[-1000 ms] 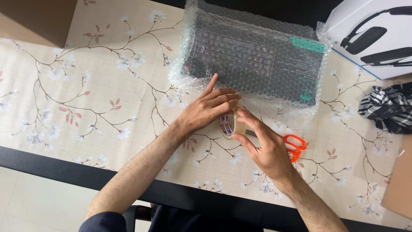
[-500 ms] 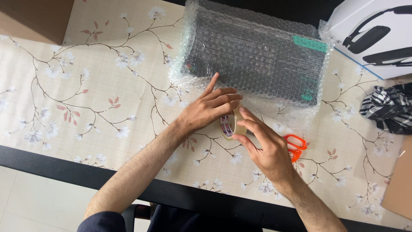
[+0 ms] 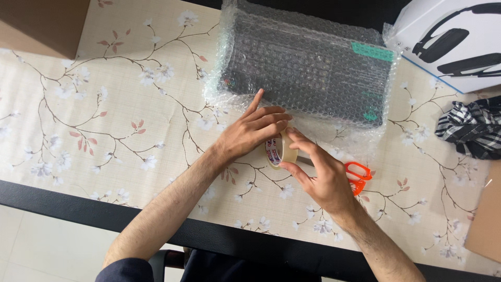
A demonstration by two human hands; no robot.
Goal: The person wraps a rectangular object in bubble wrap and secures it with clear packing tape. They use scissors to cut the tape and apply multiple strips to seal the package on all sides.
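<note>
Left hand point(image 3: 249, 131) and right hand point(image 3: 324, 173) both closed on tape roll point(image 3: 277, 150), fingers half-curled, beside bubble-wrapped parcel point(image 3: 308, 68)

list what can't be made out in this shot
- Head view: the dark item is blurred by its bubble wrap.
- The scissors' blades sit behind the right hand.
- The tape roll is half covered by the left hand.
- The cardboard box is cut off by the frame edge.

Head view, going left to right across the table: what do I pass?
Brown cardboard box → left hand → roll of clear tape → right hand → orange-handled scissors → striped black-and-white cloth. The bubble-wrapped dark item and the white headphone box lie farther back, so I left them out.
</note>
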